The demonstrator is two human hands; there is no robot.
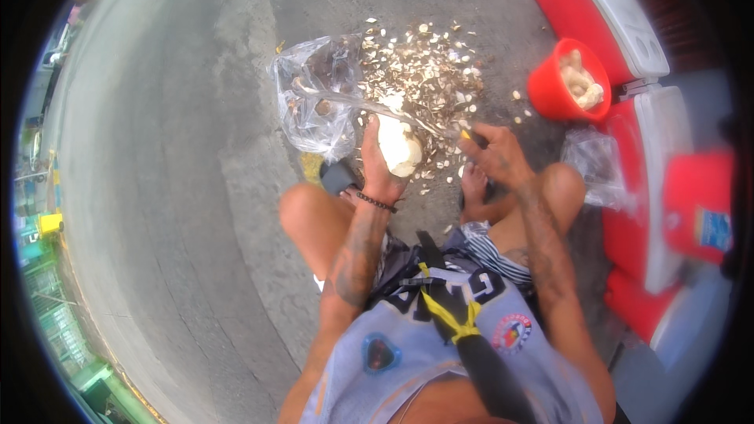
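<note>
My left hand (pixel 378 159) is closed round a large, pale peeled root vegetable (pixel 404 154), partly washed out by glare. In my right hand (pixel 503 159), near my right knee, is a knife (pixel 408 115) with a bit of yellow showing at the grip. Its long, thin blade reaches leftward across the top of the root; whether it touches the root I cannot tell. Beneath and beyond both hands, many peelings and pale chips (pixel 428 63) lie spread on the ground. A clear plastic bag (pixel 314 122) rests left of them, partly behind the blade.
At the right, a red bucket (pixel 542 90) holds several pale peeled roots. Red coolers with white lids (pixel 628 20) line that side, with a crumpled clear bag (pixel 593 169) beside them. A blurred red container (pixel 691 188) is farther right. Grey pavement (pixel 173 188) stretches left.
</note>
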